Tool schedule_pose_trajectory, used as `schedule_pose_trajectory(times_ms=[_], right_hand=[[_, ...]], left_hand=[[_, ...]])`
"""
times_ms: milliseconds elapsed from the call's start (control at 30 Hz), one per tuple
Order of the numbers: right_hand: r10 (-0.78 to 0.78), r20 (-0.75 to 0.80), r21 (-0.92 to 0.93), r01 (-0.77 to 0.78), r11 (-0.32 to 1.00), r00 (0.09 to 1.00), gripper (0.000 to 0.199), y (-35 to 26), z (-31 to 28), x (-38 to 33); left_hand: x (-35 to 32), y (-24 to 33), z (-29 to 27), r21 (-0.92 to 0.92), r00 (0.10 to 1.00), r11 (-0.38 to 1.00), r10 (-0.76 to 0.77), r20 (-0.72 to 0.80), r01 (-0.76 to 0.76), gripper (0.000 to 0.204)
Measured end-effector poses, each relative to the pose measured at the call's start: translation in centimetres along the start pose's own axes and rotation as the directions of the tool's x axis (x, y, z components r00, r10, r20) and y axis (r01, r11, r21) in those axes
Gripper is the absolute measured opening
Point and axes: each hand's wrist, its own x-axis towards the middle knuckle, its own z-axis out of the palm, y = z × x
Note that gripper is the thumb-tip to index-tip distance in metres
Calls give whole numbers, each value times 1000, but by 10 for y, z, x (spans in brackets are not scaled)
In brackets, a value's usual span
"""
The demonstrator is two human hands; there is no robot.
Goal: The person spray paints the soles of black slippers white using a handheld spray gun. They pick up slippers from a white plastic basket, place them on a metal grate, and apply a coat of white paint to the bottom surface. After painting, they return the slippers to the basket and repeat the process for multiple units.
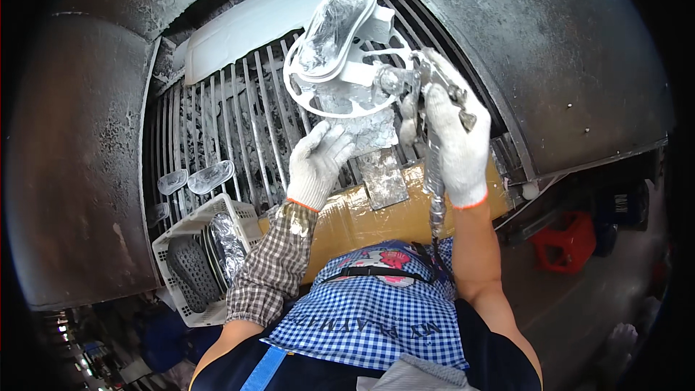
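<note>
My right hand (460, 137), in a white glove, is closed around a paint-smeared spray gun (397, 81), whose nozzle end points left. A wrapped hose (435, 203) runs down from it toward my apron. Just left of the nozzle, a shoe sole (334, 29) in a whitish rim lies tilted on a white-coated round turntable (347, 113). My left hand (318, 163), also gloved, is beside the turntable's near edge with its fingers stretched out and nothing in them. Whether its fingertips touch the turntable I cannot tell.
Metal bars (250, 116) form the bench, with dark metal walls (565, 65) on both sides. See-through sole-shaped pieces (211, 177) lie at left. A white basket (242, 208) holds a grey sole (192, 271). Brown tape-covered board (340, 224) edges the front; a red stool (565, 242) stands right.
</note>
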Motion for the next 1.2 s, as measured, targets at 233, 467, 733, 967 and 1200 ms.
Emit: schedule_pose_trajectory(times_ms=[233,467,733,967,1200], right_hand=[[-63,-77,49,66,997,995,47,6,-1,31],[-235,-202,-169,203,965,951,48,-7,1,18],[-145,-10,-216,140,966,989,50,-1,5,2],[-5,41,-78,9,997,999,54,-8,3,-10],[129,-129,-258,-159,953,983,70,12,-35,-38]], left_hand=[[0,1,3,16,999,1000,18,43,-19,48],[-6,7,22,-25,985,998,59,164,-56,62],[1,20,19,3,978,990,142,152,-144,64],[1,27,12,22,979,989,145,144,-149,63],[-18,5,35,188,988,976,83,130,-107,30]])
